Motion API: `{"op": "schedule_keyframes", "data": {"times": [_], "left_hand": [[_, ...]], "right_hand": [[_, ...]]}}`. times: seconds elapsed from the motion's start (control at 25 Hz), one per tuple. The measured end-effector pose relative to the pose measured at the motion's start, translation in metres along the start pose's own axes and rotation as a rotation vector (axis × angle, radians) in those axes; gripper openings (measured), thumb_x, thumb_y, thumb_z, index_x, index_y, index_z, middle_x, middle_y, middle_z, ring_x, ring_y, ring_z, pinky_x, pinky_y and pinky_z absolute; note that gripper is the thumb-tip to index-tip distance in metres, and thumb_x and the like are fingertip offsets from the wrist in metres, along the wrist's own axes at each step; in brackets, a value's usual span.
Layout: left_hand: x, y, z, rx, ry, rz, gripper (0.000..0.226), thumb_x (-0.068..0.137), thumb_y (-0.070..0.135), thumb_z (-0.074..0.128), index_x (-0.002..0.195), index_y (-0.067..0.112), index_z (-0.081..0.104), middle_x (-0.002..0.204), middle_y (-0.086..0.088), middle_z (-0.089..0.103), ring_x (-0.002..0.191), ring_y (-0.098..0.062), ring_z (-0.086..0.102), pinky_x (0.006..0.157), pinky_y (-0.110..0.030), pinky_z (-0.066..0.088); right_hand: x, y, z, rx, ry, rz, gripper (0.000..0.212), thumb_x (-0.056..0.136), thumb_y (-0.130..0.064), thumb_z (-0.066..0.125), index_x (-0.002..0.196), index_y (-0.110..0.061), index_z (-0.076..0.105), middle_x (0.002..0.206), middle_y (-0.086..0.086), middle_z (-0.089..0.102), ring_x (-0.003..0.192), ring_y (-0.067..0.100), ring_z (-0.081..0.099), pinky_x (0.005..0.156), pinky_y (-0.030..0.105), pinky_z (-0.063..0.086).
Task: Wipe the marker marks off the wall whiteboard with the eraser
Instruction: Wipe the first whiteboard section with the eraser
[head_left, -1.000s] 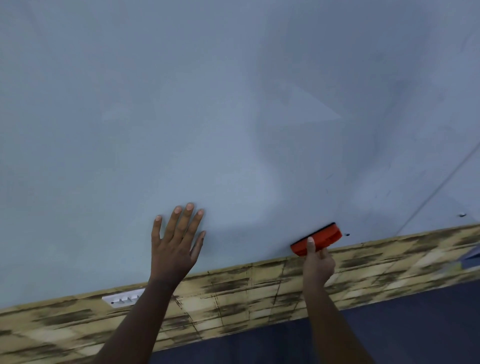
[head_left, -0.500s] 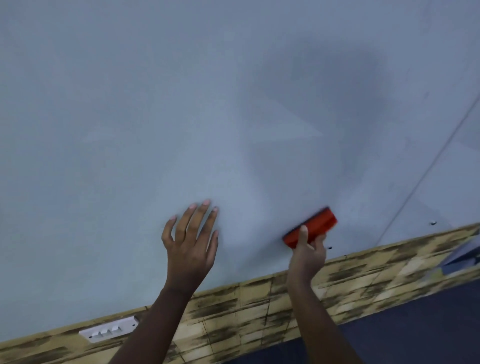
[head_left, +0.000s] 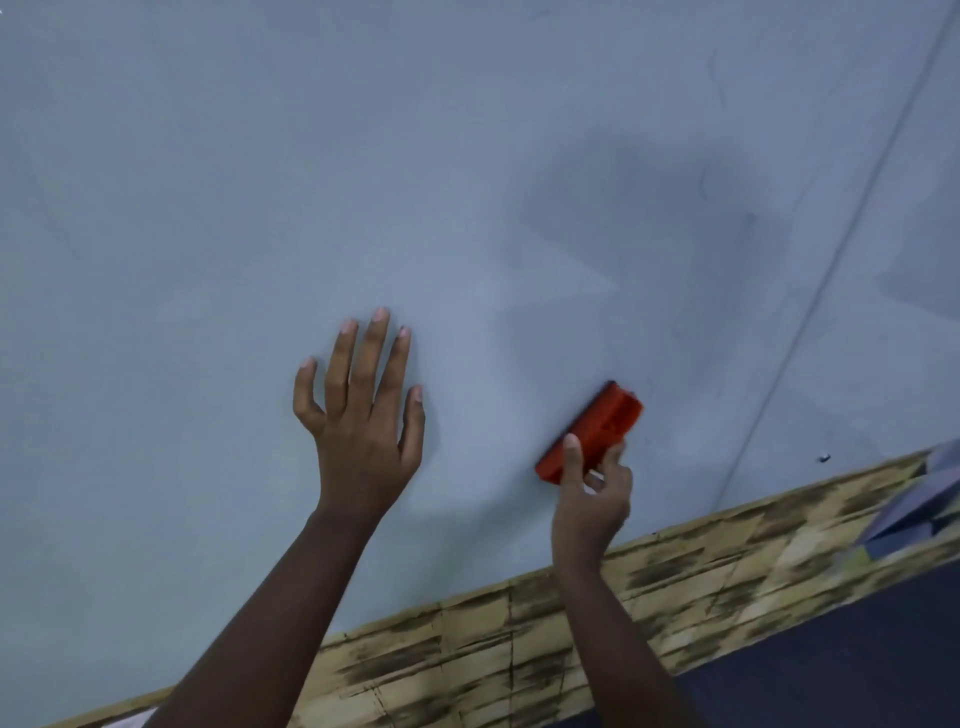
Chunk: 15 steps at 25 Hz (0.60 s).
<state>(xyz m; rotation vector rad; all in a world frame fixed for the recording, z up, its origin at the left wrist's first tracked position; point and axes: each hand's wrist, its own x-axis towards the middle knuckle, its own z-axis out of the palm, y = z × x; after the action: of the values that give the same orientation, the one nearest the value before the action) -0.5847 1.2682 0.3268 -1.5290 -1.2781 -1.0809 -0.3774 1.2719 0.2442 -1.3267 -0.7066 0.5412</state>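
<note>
one whiteboard (head_left: 260, 182), one eraser (head_left: 597, 431), two hands: left hand (head_left: 358, 441), right hand (head_left: 592, 499)

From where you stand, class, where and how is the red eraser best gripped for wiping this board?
Grip the red eraser across its narrow width near the lower end, coming from below, as the right hand does now. It is a long block lying tilted against the whiteboard, so thumb on one long edge and fingers on the other likely keep its face flat.
</note>
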Motion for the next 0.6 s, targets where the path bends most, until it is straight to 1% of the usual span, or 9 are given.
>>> {"op": "schedule_keyframes", "data": {"times": [0.08, 0.16, 0.2, 0.28, 0.32, 0.4, 0.48, 0.52, 0.6], "left_hand": [[0.014, 0.005, 0.009, 0.045, 0.031, 0.011, 0.061, 0.108, 0.029, 0.053, 0.164, 0.013, 0.038, 0.177, -0.003, 0.019, 0.163, -0.026, 0.022, 0.129, -0.054, 0.011], [0.016, 0.007, 0.016, 0.118, 0.036, 0.033, 0.066, 0.107, 0.032, 0.051, 0.167, 0.012, 0.032, 0.179, -0.004, 0.013, 0.165, -0.026, 0.015, 0.13, -0.055, 0.006], [0.013, 0.007, 0.018, 0.144, 0.034, 0.042, 0.067, 0.107, 0.033, 0.05, 0.167, 0.011, 0.03, 0.179, -0.004, 0.011, 0.165, -0.026, 0.013, 0.131, -0.056, 0.006], [0.009, 0.005, 0.021, 0.163, 0.037, 0.046, 0.068, 0.107, 0.034, 0.048, 0.168, 0.011, 0.028, 0.179, -0.005, 0.012, 0.165, -0.027, 0.013, 0.131, -0.057, 0.005], [0.009, 0.005, 0.022, 0.164, 0.04, 0.047, 0.068, 0.107, 0.034, 0.048, 0.168, 0.011, 0.028, 0.179, -0.006, 0.012, 0.165, -0.027, 0.013, 0.131, -0.057, 0.005], [0.008, 0.004, 0.025, 0.168, 0.052, 0.056, 0.068, 0.108, 0.034, 0.046, 0.168, 0.011, 0.027, 0.179, -0.006, 0.013, 0.165, -0.028, 0.013, 0.132, -0.057, 0.005], [0.008, 0.004, 0.027, 0.178, 0.065, 0.06, 0.067, 0.108, 0.034, 0.045, 0.168, 0.011, 0.026, 0.179, -0.006, 0.013, 0.165, -0.028, 0.012, 0.132, -0.058, 0.005], [0.007, 0.005, 0.027, 0.177, 0.069, 0.058, 0.067, 0.108, 0.035, 0.044, 0.168, 0.011, 0.026, 0.179, -0.006, 0.012, 0.165, -0.028, 0.012, 0.132, -0.058, 0.005], [0.007, 0.006, 0.028, 0.178, 0.073, 0.055, 0.068, 0.108, 0.035, 0.044, 0.169, 0.012, 0.024, 0.179, -0.006, 0.011, 0.165, -0.028, 0.011, 0.132, -0.058, 0.005]], "right_hand": [[0.016, 0.019, -0.01, 0.084, 0.019, 0.176, 0.062, 0.091, -0.051, 0.068, 0.142, -0.017, 0.058, 0.108, 0.012, 0.061, 0.094, 0.027, 0.068, 0.082, 0.052, 0.061], [0.025, 0.036, -0.016, 0.168, 0.018, 0.289, 0.055, 0.094, -0.045, 0.069, 0.14, -0.014, 0.061, 0.116, 0.016, 0.066, 0.096, 0.03, 0.07, 0.075, 0.047, 0.064], [0.028, 0.043, -0.019, 0.204, 0.02, 0.331, 0.048, 0.096, -0.043, 0.068, 0.133, -0.014, 0.064, 0.117, 0.017, 0.068, 0.095, 0.028, 0.071, 0.07, 0.042, 0.064], [0.035, 0.048, -0.025, 0.229, 0.011, 0.368, 0.028, 0.097, -0.039, 0.067, 0.116, -0.018, 0.068, 0.109, 0.016, 0.071, 0.094, 0.026, 0.071, 0.07, 0.04, 0.063], [0.038, 0.046, -0.027, 0.227, 0.01, 0.355, 0.025, 0.097, -0.038, 0.068, 0.113, -0.019, 0.069, 0.105, 0.016, 0.071, 0.096, 0.029, 0.071, 0.073, 0.041, 0.063], [0.045, 0.03, -0.027, 0.157, 0.023, 0.225, 0.037, 0.094, -0.045, 0.069, 0.118, -0.016, 0.069, 0.102, 0.014, 0.068, 0.095, 0.024, 0.07, 0.08, 0.041, 0.062], [0.049, 0.005, -0.022, 0.073, 0.008, 0.008, 0.056, 0.089, -0.05, 0.069, 0.131, -0.014, 0.065, 0.1, 0.006, 0.059, 0.089, 0.005, 0.065, 0.079, 0.03, 0.059], [0.048, -0.005, -0.018, 0.047, -0.023, -0.097, 0.061, 0.089, -0.047, 0.071, 0.139, -0.014, 0.061, 0.1, 0.002, 0.054, 0.088, 0.002, 0.063, 0.075, 0.026, 0.058], [0.037, -0.015, -0.012, -0.047, -0.117, -0.313, 0.065, 0.09, -0.04, 0.073, 0.147, -0.015, 0.054, 0.101, -0.001, 0.048, 0.085, 0.011, 0.059, 0.069, 0.028, 0.056]]}}
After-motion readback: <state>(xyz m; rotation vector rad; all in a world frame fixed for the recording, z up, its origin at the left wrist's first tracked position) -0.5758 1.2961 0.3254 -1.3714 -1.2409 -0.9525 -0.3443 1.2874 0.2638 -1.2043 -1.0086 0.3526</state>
